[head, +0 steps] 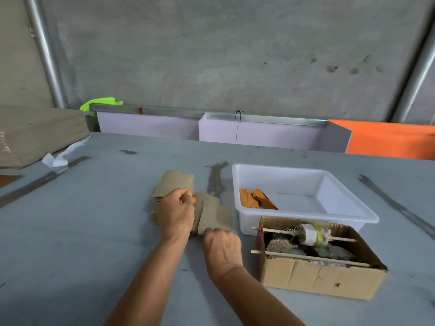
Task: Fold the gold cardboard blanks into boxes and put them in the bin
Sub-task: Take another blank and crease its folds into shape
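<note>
Both hands work the flat brown-backed cardboard blank (211, 214) on the grey tabletop (94, 220) beside the white plastic bin (306, 217), left hand (175, 214) pinching its top edge, right hand (222, 247) gripping the near edge; creasing squarely along the scores looks wise.

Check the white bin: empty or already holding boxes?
Not empty. The white bin holds a few orange-gold folded boxes in its near-left corner; the rest of its floor is bare.
</note>
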